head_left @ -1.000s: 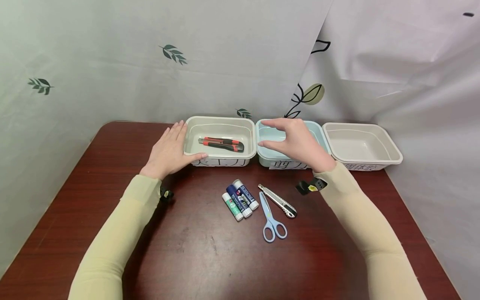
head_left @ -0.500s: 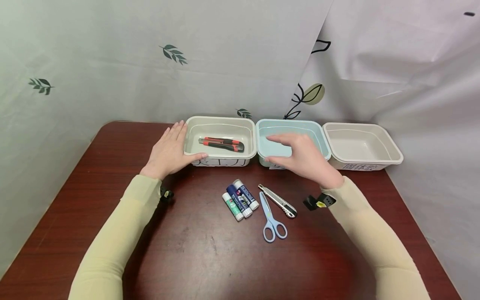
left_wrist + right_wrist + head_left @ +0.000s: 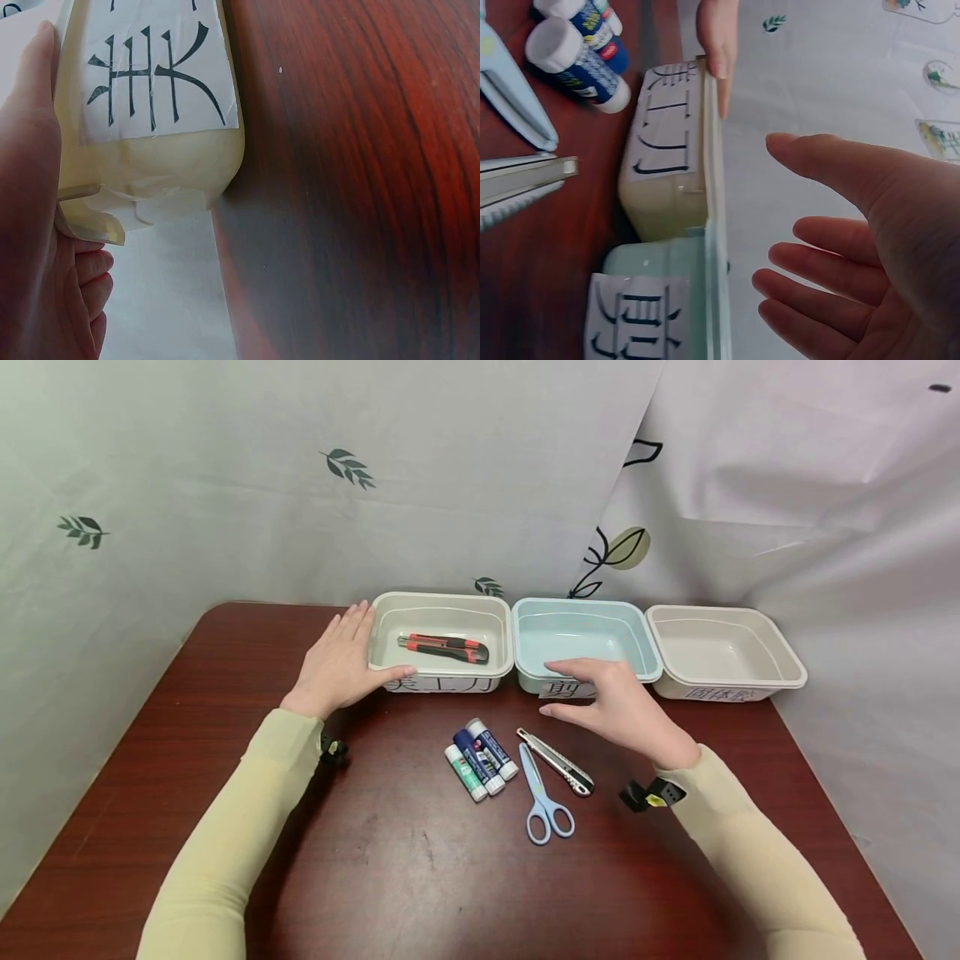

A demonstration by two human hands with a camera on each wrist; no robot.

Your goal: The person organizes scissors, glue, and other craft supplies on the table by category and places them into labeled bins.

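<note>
My left hand (image 3: 335, 660) rests at the left end of the beige bin (image 3: 431, 601), fingers straight along its rim and thumb on the front edge. Two red-and-black utility knives (image 3: 447, 649) lie inside that bin. My right hand (image 3: 622, 708) hovers over the front edge of the light blue bin (image 3: 577, 606), holding nothing, with thumb and fingers apart. Below it on the table lie a silver utility knife (image 3: 557, 763) and light blue scissors (image 3: 542, 802). Three glue sticks (image 3: 480, 762) lie side by side left of them.
A second beige bin (image 3: 726, 682) stands at the right end of the row. Paper labels (image 3: 664, 124) with handwritten characters face the front of the bins. Behind the dark red table (image 3: 420, 877) hangs a pale patterned curtain (image 3: 450, 485).
My right hand has drawn back from above the blue bin, toward me and slightly right, its fingers still apart. The left hand and the things on the table have not moved.
</note>
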